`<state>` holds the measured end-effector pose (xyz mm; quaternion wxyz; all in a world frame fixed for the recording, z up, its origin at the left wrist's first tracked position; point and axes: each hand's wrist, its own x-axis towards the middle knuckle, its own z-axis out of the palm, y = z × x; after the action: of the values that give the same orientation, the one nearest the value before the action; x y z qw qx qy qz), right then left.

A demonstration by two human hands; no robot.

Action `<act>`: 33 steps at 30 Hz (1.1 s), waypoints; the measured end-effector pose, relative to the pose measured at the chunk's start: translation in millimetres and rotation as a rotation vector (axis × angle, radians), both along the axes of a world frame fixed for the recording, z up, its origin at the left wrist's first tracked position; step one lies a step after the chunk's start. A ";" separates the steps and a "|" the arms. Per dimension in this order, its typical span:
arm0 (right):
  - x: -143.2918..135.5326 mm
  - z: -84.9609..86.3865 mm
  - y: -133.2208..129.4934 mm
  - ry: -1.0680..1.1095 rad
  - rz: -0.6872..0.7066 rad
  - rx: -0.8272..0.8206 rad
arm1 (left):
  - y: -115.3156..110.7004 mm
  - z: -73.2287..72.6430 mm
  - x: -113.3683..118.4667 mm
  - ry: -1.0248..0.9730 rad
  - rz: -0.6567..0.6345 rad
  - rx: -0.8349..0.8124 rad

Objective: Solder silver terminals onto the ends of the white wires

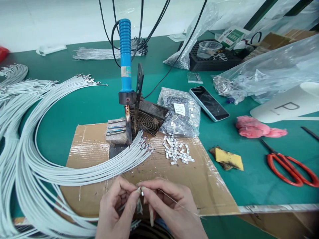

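Observation:
My left hand [119, 207] is closed in a pinch, thumb against forefinger, above the front of the cardboard. Opposite it, fingertips almost touching, my right hand [171, 202] pinches a thin wire [178, 203] that trails off to the right across the palm. A tiny white piece [142, 193] shows between the two thumbs; my fingers cover most of it, and which hand grips it is unclear. Just ahead lie a bundle of white cables [99, 174] and a pile of small white tabs [175, 151].
A blue-handled soldering iron [126, 59] stands tip down beside a small fan [147, 119]. To the right are a bag of parts [183, 116], a phone [209, 103], a yellow sponge [228, 158] and red-handled scissors [286, 169]. More white cables [10, 159] curve along the left.

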<state>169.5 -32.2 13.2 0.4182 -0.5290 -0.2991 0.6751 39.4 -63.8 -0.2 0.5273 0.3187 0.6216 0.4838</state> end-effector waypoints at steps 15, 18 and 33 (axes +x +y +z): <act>5.5 -6.3 -4.3 -0.124 0.071 0.123 | -9.6 -14.4 -0.6 0.196 -0.026 0.137; 5.6 -7.4 -4.7 -0.125 0.066 0.122 | -11.2 -16.2 -0.8 0.250 -0.022 0.173; 3.3 -23.3 -5.4 0.149 0.020 -0.048 | -10.6 -11.5 1.4 0.181 -0.018 0.068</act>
<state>172.8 -37.6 -10.0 0.4198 -0.4841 -0.2560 0.7238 40.7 -74.4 -11.7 0.4622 0.3844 0.6468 0.4693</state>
